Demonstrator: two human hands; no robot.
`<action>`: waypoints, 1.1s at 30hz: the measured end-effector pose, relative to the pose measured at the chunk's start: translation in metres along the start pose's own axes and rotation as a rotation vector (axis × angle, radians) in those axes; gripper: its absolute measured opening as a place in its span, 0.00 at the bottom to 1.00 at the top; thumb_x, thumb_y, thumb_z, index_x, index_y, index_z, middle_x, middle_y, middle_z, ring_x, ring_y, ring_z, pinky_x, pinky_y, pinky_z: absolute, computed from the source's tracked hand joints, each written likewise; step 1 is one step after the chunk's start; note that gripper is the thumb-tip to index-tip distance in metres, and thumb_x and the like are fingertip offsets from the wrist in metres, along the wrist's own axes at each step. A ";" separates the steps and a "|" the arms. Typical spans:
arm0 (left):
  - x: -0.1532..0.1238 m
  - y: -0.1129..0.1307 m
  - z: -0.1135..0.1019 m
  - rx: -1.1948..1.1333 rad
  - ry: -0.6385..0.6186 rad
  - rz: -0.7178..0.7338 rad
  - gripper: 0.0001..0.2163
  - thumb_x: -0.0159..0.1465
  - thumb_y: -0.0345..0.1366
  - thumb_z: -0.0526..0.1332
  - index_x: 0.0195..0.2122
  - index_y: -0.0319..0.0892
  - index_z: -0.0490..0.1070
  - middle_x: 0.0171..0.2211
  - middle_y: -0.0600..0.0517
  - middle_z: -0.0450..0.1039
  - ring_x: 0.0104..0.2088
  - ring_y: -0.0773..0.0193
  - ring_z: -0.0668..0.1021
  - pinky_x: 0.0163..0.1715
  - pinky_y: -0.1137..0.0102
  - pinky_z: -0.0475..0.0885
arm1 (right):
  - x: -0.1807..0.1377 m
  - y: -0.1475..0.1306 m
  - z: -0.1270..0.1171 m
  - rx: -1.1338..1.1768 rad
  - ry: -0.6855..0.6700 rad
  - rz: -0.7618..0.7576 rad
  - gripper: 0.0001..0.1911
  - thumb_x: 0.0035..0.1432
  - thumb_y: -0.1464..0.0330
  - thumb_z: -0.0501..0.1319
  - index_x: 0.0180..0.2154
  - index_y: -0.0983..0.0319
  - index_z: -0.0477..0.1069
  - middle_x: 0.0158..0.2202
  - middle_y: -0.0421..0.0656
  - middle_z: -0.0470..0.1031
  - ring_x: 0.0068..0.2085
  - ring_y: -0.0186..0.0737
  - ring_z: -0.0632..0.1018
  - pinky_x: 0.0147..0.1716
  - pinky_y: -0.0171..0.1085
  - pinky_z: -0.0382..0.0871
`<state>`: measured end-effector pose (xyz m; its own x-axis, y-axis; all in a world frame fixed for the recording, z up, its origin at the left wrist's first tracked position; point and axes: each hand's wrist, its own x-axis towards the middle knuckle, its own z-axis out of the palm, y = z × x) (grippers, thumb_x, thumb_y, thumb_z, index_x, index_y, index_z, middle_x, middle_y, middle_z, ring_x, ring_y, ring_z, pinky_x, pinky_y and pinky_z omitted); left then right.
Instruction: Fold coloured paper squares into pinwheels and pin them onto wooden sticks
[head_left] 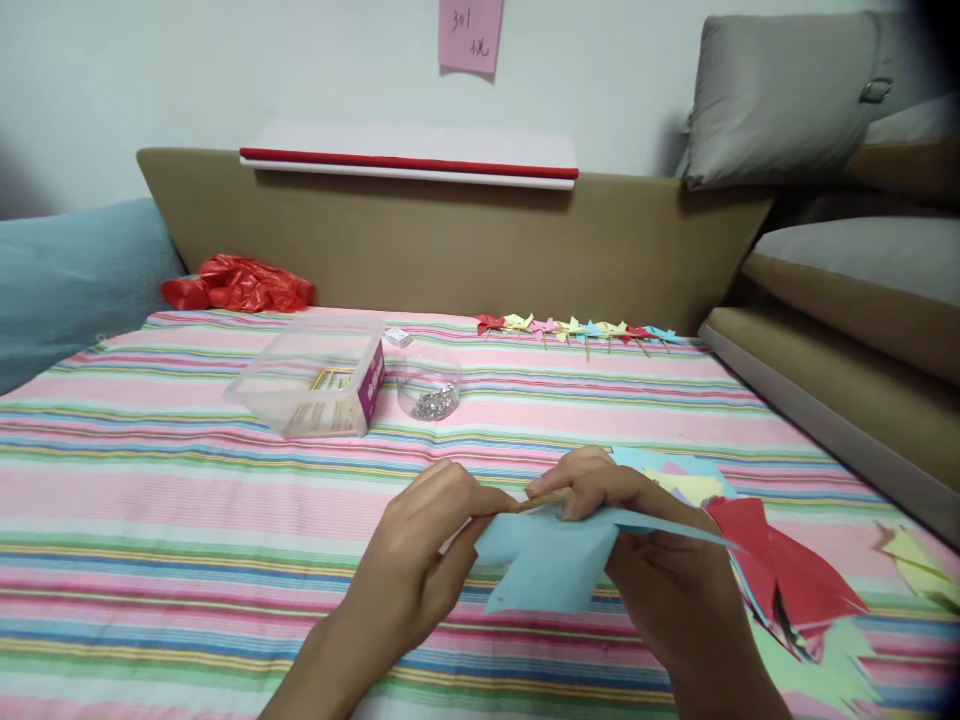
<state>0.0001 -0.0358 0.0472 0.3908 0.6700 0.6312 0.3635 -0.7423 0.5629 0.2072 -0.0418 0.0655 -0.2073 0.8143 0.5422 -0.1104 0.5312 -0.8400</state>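
Observation:
Between my hands, above the striped cloth, is a light blue paper pinwheel (559, 565) with its blades folded and spread. A thin wooden stick (541, 502) runs across its upper edge. My left hand (439, 540) pinches the stick and the paper's left corner between thumb and fingers. My right hand (630, 530) grips the pinwheel near its middle, with fingers over the stick's right end. Its lower fingers are partly hidden behind the paper. Just right of my right hand lie cut paper pieces, a red one (780, 560) on top.
A clear plastic box (307, 375) holding sticks stands at mid-left, beside a round clear tub (429, 385) of small metal pins. Finished pinwheels (574, 330) line the back. A red plastic bag (244, 284) lies back left; cushions (847, 290) stack along the right.

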 end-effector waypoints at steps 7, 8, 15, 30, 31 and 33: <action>0.002 0.004 -0.002 -0.052 -0.016 -0.031 0.09 0.69 0.26 0.56 0.45 0.44 0.74 0.32 0.54 0.71 0.32 0.66 0.71 0.33 0.71 0.64 | 0.001 -0.003 0.002 0.041 0.011 0.003 0.04 0.67 0.67 0.63 0.39 0.53 0.77 0.41 0.42 0.81 0.46 0.43 0.77 0.46 0.43 0.72; 0.003 0.004 -0.002 -0.062 -0.017 -0.036 0.09 0.69 0.26 0.56 0.45 0.44 0.74 0.32 0.54 0.71 0.32 0.66 0.71 0.33 0.70 0.64 | 0.001 -0.003 0.002 0.050 0.012 0.012 0.04 0.67 0.68 0.63 0.39 0.54 0.77 0.41 0.42 0.81 0.46 0.43 0.77 0.45 0.43 0.72; 0.003 0.004 0.000 -0.092 -0.001 -0.050 0.09 0.71 0.30 0.55 0.45 0.44 0.74 0.31 0.52 0.72 0.30 0.64 0.72 0.30 0.70 0.64 | 0.001 -0.003 0.006 0.093 0.048 0.033 0.03 0.66 0.68 0.64 0.38 0.55 0.77 0.40 0.44 0.80 0.45 0.44 0.78 0.42 0.42 0.75; 0.000 0.001 -0.001 -0.082 -0.023 -0.066 0.09 0.69 0.26 0.56 0.45 0.45 0.73 0.32 0.53 0.70 0.32 0.64 0.70 0.32 0.70 0.63 | 0.001 -0.005 0.007 0.137 0.033 0.057 0.05 0.66 0.69 0.63 0.38 0.55 0.77 0.41 0.44 0.80 0.45 0.42 0.77 0.43 0.41 0.74; -0.001 0.000 -0.001 -0.075 -0.021 -0.055 0.10 0.68 0.26 0.55 0.45 0.45 0.73 0.32 0.53 0.70 0.32 0.64 0.70 0.32 0.69 0.63 | 0.001 -0.006 0.007 0.141 0.030 0.062 0.05 0.66 0.69 0.63 0.38 0.55 0.77 0.42 0.45 0.80 0.45 0.43 0.77 0.43 0.41 0.75; -0.002 -0.003 -0.001 -0.059 -0.016 -0.020 0.10 0.68 0.26 0.54 0.45 0.45 0.72 0.32 0.52 0.69 0.32 0.63 0.70 0.32 0.69 0.64 | 0.000 -0.007 0.008 0.156 0.026 0.071 0.04 0.66 0.68 0.63 0.38 0.55 0.78 0.43 0.45 0.80 0.45 0.44 0.77 0.43 0.42 0.75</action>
<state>-0.0021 -0.0351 0.0451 0.3974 0.6845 0.6112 0.3215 -0.7277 0.6059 0.2001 -0.0470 0.0711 -0.1950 0.8552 0.4801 -0.2461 0.4312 -0.8680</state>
